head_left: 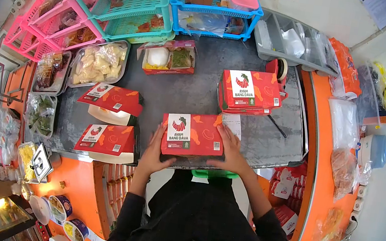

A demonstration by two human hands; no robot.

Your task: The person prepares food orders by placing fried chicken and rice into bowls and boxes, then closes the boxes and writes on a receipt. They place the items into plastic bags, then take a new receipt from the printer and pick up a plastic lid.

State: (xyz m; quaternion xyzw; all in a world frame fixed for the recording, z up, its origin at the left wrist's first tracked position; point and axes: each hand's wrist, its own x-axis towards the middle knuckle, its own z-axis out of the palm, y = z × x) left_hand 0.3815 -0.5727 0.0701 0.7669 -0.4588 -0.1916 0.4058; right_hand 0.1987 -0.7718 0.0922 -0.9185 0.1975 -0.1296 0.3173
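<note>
A closed red food box printed "Ayam Bang Dava" is at the front edge of the dark worktop. My left hand presses its left side, and my right hand grips its right side, thumbs along the front. To the left, two more red boxes, an upper one and a lower one, have their lids partly raised. Farther back, an open box holds something white and round beside green food. A paper slip lies just behind my right hand.
Stacked closed boxes stand at the back right, near a tape dispenser and a black pen. Plastic tubs of food line the left side. Teal baskets, a blue rack and a grey divided tray fill the back.
</note>
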